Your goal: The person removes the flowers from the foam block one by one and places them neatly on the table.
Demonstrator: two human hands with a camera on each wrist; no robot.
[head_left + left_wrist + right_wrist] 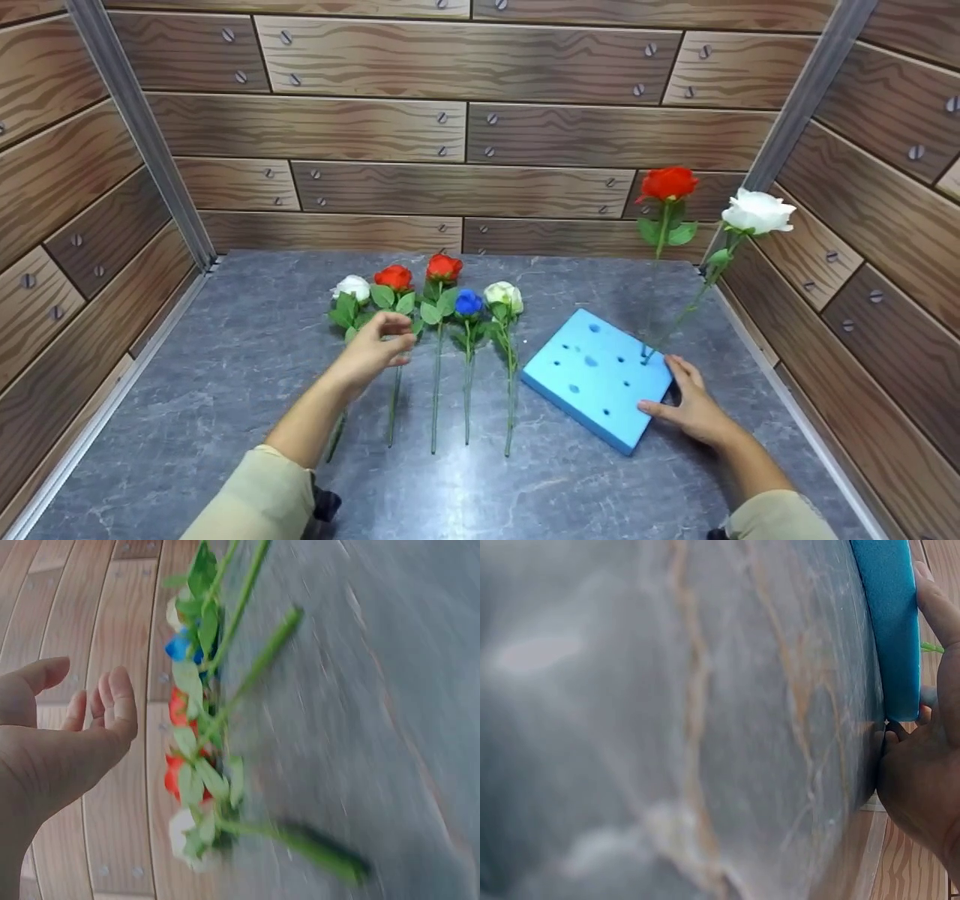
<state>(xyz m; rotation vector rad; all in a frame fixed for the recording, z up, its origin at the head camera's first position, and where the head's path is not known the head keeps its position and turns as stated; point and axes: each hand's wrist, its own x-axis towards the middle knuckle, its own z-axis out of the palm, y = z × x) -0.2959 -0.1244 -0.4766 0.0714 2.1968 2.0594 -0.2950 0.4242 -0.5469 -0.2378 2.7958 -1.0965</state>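
Observation:
My left hand (375, 345) hangs over the lying roses with its fingers loosely bent and nothing in it; the left wrist view also shows the hand (75, 727) apart from the flowers. Below it lie a white rose (352, 288), a red rose (394, 278), another red rose (444, 268), a blue rose (469, 302) and a pale greenish-white rose (503, 297). My right hand (694, 409) grips the right corner of a blue foam block (577, 375), thumb on its top. Standing in the block are a red rose (667, 184) and a leaning white rose (757, 211).
Several holes dot the top of the foam block. Everything rests on a grey marbled tabletop (450, 495). Wood-patterned walls (465, 67) close in the back and both sides, with metal strips (142, 127) at the corners.

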